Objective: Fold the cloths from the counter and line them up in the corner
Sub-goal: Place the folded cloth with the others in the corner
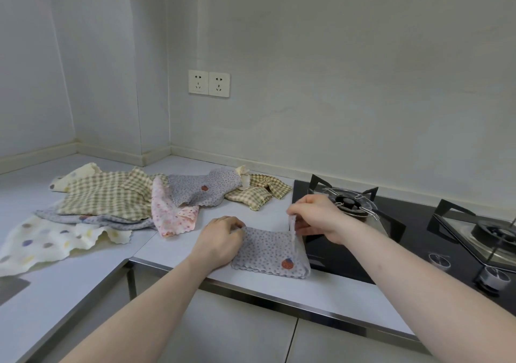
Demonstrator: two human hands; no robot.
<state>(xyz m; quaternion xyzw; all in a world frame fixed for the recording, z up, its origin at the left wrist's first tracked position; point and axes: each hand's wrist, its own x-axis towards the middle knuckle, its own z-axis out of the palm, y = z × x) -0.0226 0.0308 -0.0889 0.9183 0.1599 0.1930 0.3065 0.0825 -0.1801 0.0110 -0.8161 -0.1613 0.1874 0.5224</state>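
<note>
Folding a grey dotted cloth [269,252] at the front edge of a white counter [173,251], a person works with both bare hands; the cloth, marked with a small orange patch near its front hem, lies flat just beside a black gas stove [405,237], its right edge touching the stove's glass; the left hand [220,237] rests on the cloth's far left corner, fingers curled and pinching the fabric; the right hand [315,217] pinches the far right corner between thumb and fingertips and lifts it off the counter; beyond the hands, a loose heap of unfolded cloths [125,203] spreads across the counter toward the corner: cream with coloured dots, green check, pink floral and another grey dotted one, overlapping each other; on the wall behind, a double socket [209,83] sits above the counter.
</note>
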